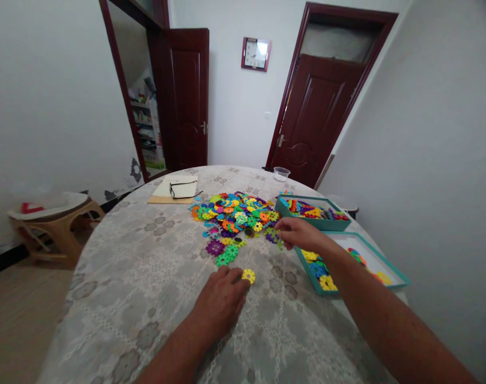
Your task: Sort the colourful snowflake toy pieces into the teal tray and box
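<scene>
Between the thumb and fingers of my left hand (222, 296) is a yellow notched disc (248, 276), a flat snowflake-shaped building piece, low over the tablecloth. My right hand (294, 232) is at the right edge of a heap of multicoloured notched discs (238, 213), its fingers curled together. Lime-green bits show right beside its fingertips, and I cannot make out what they hold. In front of the heap lie green discs (226, 256) and a purple disc (215, 247).
At the right stand a teal-rimmed box (323, 223) of mixed pieces and a nearer box lid or tray (381, 256) with sorted discs, partly under my right forearm. Glasses (182, 191) rest on a paper pad (162, 191). A clear plastic bowl (281, 173) is at the far edge.
</scene>
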### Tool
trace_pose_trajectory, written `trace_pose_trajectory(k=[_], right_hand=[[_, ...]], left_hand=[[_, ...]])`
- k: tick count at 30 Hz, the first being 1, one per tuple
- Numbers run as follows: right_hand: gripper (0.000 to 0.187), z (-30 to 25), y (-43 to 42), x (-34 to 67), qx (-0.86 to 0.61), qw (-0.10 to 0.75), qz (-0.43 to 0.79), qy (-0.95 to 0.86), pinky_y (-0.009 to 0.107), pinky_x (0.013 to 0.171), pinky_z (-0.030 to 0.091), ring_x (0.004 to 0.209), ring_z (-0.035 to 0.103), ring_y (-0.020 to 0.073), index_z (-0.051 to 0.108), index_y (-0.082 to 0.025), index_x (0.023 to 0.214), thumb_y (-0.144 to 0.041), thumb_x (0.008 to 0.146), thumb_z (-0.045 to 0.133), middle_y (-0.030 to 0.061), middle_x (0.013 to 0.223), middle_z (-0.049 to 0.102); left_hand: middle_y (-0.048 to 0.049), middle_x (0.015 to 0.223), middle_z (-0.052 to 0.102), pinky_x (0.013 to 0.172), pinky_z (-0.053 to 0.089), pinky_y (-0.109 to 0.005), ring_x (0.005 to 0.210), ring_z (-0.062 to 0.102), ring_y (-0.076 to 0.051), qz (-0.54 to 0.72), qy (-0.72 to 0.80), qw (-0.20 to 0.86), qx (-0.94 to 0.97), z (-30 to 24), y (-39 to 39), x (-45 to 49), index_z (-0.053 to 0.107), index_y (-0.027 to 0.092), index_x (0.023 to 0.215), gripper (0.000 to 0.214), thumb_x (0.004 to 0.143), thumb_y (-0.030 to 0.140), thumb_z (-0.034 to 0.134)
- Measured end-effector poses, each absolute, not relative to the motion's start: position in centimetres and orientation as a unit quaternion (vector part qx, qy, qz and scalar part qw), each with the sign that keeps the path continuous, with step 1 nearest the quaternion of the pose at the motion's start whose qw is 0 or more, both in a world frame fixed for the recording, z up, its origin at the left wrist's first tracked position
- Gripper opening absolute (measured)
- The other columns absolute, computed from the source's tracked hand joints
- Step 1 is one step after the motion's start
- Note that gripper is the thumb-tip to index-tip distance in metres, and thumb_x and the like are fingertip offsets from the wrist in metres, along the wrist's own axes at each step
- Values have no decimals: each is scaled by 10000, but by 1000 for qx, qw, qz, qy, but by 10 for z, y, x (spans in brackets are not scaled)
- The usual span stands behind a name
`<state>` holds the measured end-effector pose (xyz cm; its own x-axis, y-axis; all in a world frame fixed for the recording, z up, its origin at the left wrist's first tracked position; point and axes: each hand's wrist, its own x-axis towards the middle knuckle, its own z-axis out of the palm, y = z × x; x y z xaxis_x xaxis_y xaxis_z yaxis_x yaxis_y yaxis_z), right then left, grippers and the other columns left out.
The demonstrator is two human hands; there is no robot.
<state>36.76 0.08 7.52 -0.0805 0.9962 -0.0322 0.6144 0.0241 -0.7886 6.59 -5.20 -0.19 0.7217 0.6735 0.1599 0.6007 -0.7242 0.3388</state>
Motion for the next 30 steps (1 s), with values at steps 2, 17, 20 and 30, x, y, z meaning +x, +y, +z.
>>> trace_pose_trajectory(k=[2,17,20,30], right_hand=[[144,88,33,383,-653,387,305,-576,228,506,524,531,639,147,694,-157,947,-171,804,699,-9,647,645],[229,47,-10,317,-548,236,207,-775,331,822,552,846,678,195,727,-215,1113,-240,908,628,49,1011,728],[262,23,-53,282,-513,164,192,-821,345,907,523,985,665,226,691,-212,1178,-249,921,654,92,1146,683],[125,6,-62,276,-583,146,186,-778,299,791,438,914,616,215,667,-197,990,-201,867,689,62,991,669]], left_hand=[[-65,1275,658,1054,473,-442,1195,551,-278,134,352,137,916,-2,-52,66,670,317,1224,332,938,171,585],[-64,1294,665,1061,461,-487,1194,543,-296,127,360,161,910,-2,-52,66,658,271,1180,269,934,183,597],[-70,1245,687,1040,466,-465,1165,561,-287,134,351,159,913,-2,-52,67,672,238,1095,163,957,210,589],[-74,1099,703,996,469,-402,1072,600,-248,176,340,182,906,-3,-49,65,673,218,1032,115,952,207,591]])
